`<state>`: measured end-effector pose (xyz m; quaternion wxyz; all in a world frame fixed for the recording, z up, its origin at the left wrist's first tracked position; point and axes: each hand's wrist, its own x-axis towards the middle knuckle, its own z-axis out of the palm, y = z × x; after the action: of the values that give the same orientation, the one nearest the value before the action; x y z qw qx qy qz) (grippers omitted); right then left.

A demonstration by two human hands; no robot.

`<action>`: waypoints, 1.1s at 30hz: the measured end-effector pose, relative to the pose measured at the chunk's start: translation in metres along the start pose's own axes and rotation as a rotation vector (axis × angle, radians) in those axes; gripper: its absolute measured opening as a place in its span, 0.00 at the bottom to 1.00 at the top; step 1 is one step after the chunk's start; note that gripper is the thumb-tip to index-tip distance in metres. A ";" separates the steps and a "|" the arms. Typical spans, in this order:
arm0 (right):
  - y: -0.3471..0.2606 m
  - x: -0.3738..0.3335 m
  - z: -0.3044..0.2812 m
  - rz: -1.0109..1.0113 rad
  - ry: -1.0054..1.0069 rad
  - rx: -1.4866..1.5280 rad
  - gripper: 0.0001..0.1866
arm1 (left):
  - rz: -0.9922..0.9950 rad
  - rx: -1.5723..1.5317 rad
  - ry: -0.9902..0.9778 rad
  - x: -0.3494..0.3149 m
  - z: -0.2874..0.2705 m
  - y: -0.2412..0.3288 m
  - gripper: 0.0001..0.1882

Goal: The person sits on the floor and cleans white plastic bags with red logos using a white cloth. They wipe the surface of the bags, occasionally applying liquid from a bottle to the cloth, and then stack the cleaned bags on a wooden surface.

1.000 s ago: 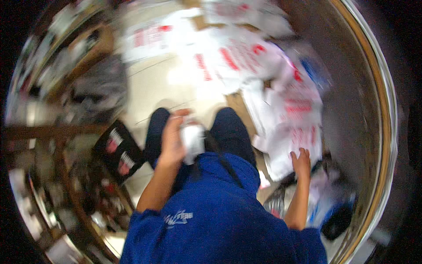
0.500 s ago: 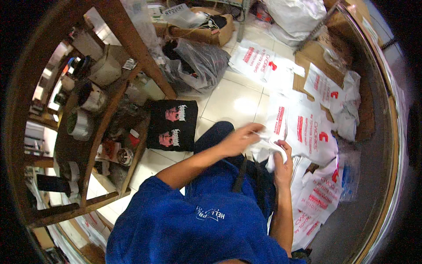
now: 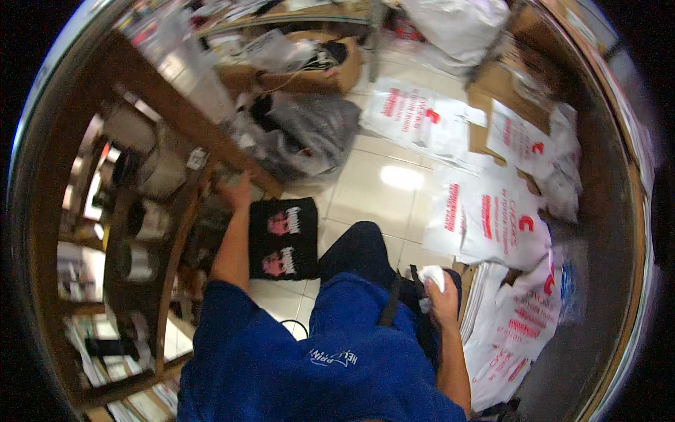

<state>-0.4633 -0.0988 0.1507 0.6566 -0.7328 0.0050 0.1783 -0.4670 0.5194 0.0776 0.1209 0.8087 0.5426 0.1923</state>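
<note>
My left hand reaches out to the wooden shelf on the left, at the edge of a dim compartment. Its fingers are smeared by motion, and whether they touch anything is unclear. Just below it on the floor lies a folded black cloth with two printed pictures. My right hand is closed around a crumpled white wad, cloth or thin plastic, held above my lap. To the right of that hand rests a stack of folded white sheets, beside white bags with red print.
White printed sheets lie on the tiled floor ahead. A clear plastic bag with dark contents sits beyond the shelf. Cardboard and a large white sack stand farther off. Tubs and jars fill the shelf.
My left hand has left the white wad and swung left to the shelf. My right hand keeps the wad, now bunched smaller and lower. The view has shifted slightly.
</note>
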 end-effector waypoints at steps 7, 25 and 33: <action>-0.019 0.015 0.012 0.245 -0.057 0.205 0.17 | -0.189 -0.260 0.045 -0.019 -0.006 0.015 0.52; -0.054 0.040 0.050 -0.147 -0.206 0.154 0.18 | 0.387 -0.361 -0.122 -0.076 -0.078 0.049 0.46; -0.007 0.020 0.030 -0.030 -0.103 0.173 0.17 | 0.463 0.234 -0.233 -0.112 -0.038 0.035 0.50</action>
<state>-0.4508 -0.0647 0.1499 0.7194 -0.6634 -0.0245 0.2046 -0.4927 0.4021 0.1055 0.0411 0.9363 0.3442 0.0568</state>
